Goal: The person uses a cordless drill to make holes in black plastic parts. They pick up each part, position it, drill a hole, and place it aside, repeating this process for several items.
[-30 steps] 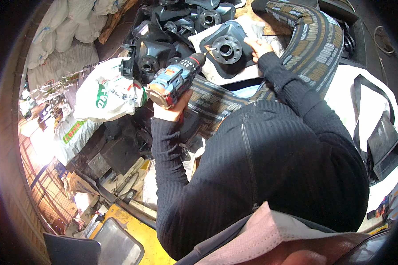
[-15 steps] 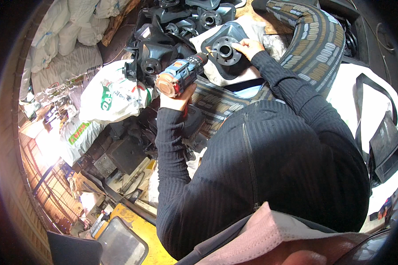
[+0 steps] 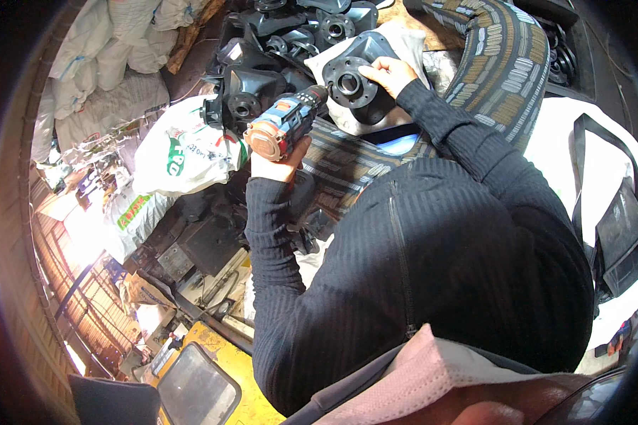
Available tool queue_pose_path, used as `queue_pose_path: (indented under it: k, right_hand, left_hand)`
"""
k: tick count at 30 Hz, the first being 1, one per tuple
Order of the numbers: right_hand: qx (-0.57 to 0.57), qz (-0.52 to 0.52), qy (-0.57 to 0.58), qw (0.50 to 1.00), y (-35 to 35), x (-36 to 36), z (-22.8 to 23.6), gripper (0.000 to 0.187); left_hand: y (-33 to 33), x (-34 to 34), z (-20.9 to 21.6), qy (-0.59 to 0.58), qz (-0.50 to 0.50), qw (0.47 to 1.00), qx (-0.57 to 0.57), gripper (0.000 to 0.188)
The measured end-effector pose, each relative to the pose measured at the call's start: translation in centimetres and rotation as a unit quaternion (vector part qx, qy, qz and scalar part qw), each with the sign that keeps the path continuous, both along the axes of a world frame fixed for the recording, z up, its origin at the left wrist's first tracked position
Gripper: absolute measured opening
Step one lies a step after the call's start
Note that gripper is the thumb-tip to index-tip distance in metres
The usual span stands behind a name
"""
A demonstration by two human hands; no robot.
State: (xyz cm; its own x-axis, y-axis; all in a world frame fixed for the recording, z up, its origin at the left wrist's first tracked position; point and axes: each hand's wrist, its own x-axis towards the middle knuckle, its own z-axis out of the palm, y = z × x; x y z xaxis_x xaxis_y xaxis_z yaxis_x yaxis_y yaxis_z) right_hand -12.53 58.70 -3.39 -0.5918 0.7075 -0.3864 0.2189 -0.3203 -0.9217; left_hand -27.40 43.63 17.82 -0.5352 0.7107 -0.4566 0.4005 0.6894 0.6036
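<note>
My left hand [image 3: 282,167] is wrapped round the grip of a blue cordless drill [image 3: 283,125]. Its dark chuck points up and right, close to the left edge of a black flanged part [image 3: 366,91]. That part has a square base, a round flange with several small holes and a hub with a central opening. It is tilted with the flange facing up toward me. The fingers of my right hand [image 3: 393,75] pinch the flange's right rim. Beneath the part lies a white padded sack [image 3: 349,123]. The drill tip is too small to make out against the part.
Similar black parts [image 3: 262,88] are heaped at the far left. A patterned tubular cushion [image 3: 507,67] curves round the right side. White plastic bags [image 3: 191,152] lie to the left, above a yellow machine with a dark panel [image 3: 198,382]. A white bag with black straps [image 3: 563,152] stands at right.
The black part has tipped and shifted left, with my right hand moving along on its rim. The drill has drawn slightly to the left, still in my left hand.
</note>
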Motion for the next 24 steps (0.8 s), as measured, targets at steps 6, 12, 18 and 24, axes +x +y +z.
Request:
queue_pose_path:
  k: [6,12,18,24]
  right_hand:
    - [0.022,-0.014,-0.033,0.999,0.7,0.4,-2.1,0.038]
    - [0.024,0.017,-0.082,0.996,0.8,0.8,-4.2,0.041]
    - [0.003,0.008,-0.093,0.996,0.2,0.3,-3.6,0.034]
    - [0.006,-0.012,-0.116,0.993,0.7,0.5,-2.8,0.041]
  left_hand:
    - [-0.5,-0.4,0.4,-0.024,0.024,0.999,0.007,0.029]
    - [-1.6,-1.4,-0.4,-0.009,0.043,0.999,0.003,0.029]
    - [-1.2,0.1,-0.5,-0.037,0.017,0.998,0.053,0.031]
    - [-2.6,0.3,-1.4,-0.039,0.028,0.999,0.021,0.027]
